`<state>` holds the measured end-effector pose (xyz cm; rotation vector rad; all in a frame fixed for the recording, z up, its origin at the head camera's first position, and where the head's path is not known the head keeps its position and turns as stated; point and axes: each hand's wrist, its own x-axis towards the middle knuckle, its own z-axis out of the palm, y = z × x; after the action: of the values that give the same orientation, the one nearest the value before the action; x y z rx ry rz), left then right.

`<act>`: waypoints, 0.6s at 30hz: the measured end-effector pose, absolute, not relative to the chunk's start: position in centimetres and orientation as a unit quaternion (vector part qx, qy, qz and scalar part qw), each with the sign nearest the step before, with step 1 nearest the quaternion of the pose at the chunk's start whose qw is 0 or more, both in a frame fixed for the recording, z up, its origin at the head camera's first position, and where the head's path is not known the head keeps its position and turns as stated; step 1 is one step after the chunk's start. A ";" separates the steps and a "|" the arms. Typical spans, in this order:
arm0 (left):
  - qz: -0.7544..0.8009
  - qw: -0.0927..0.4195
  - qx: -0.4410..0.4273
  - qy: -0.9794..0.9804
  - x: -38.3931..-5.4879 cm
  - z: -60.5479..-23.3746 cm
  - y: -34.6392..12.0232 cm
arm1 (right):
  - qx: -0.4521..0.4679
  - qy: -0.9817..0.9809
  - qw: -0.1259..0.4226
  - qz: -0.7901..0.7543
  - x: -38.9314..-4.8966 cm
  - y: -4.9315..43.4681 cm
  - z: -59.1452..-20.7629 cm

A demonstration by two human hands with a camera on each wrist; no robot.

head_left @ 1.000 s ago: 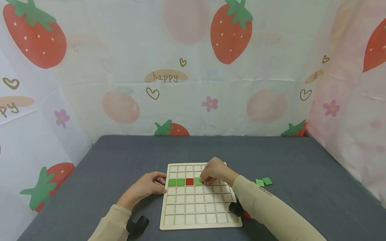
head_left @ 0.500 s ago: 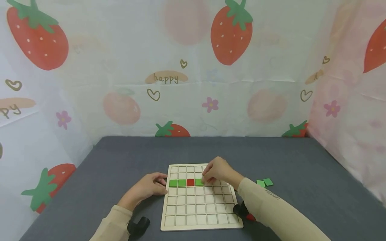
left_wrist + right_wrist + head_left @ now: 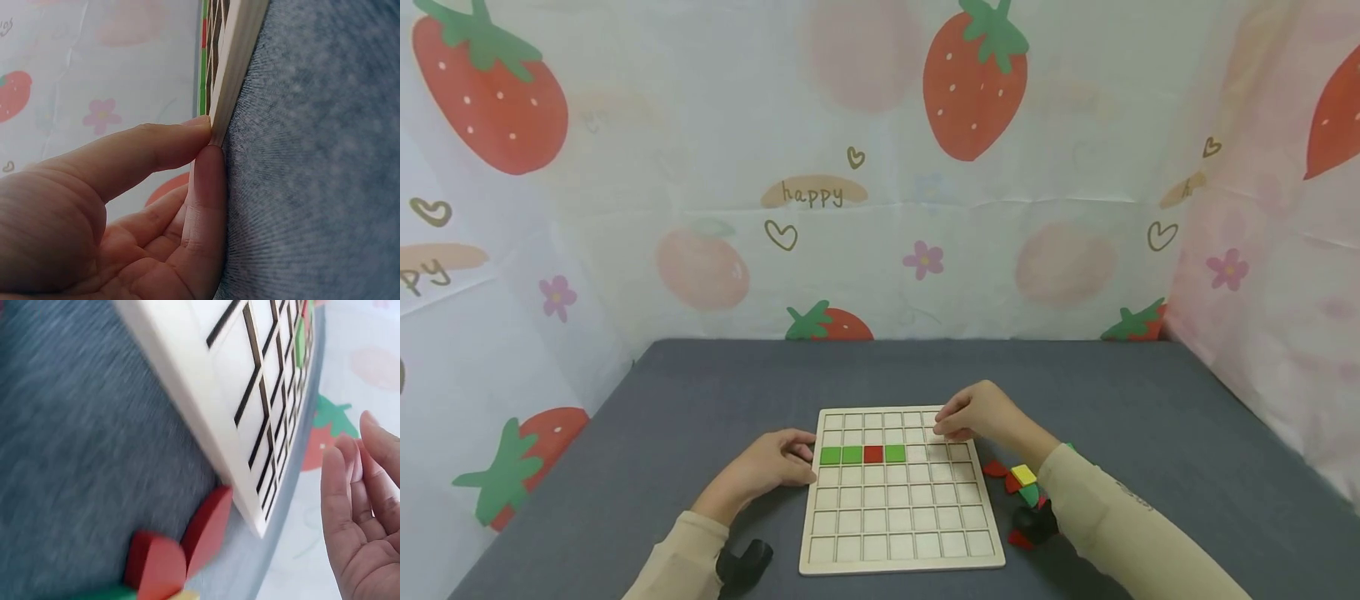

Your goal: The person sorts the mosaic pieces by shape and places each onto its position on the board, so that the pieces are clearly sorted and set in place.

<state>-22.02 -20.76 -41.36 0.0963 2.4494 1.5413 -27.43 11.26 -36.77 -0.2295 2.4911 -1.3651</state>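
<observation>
A pale wooden grid board (image 3: 901, 547) lies flat on the table. One of its upper rows carries a green tile (image 3: 831, 455), a second green tile (image 3: 852, 455), a red tile (image 3: 873, 454) and a third green tile (image 3: 895, 453), side by side from the left. At the board's left side, my left hand (image 3: 771, 460) touches the edge with thumb and fingertips, seen close up in the left wrist view. Over the upper right corner hovers my right hand (image 3: 983, 412), its fingers loosely bent; the right wrist view shows nothing between them.
Right of the board lie loose pieces: a yellow one (image 3: 1023, 475), a green one (image 3: 1030, 495) and several red ones (image 3: 996, 469), partly hidden by the right sleeve (image 3: 1120, 508). A strawberry-print curtain (image 3: 880, 250) surrounds the dark grey table (image 3: 737, 383).
My right hand has let go of the third green tile and moved right and away from the row, uncovering cells and the loose pieces. The left hand stays at the board's edge.
</observation>
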 end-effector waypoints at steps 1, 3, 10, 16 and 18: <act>0.528 0.123 0.033 0.840 -22.0 -41.3 -20.8 | -0.079 0.864 0.145 -0.475 -27.3 11.6 -36.7; 0.526 0.124 0.032 0.841 -22.0 -41.3 -20.8 | -0.074 0.864 0.142 -0.477 -27.2 12.2 -36.5; 0.524 0.130 0.027 0.841 -22.1 -41.3 -20.8 | -0.059 0.870 0.134 -0.470 -27.0 13.7 -36.3; 0.525 0.132 0.025 0.841 -22.1 -41.3 -20.8 | -0.059 0.875 0.134 -0.461 -26.4 15.2 -36.4; 0.528 0.133 0.021 0.838 -22.0 -41.3 -20.8 | -0.058 0.876 0.135 -0.458 -26.2 15.7 -36.4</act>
<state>-22.05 -20.81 -41.28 0.0610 2.4314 1.5311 -26.19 15.69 -36.38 -0.1690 2.5387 -1.3275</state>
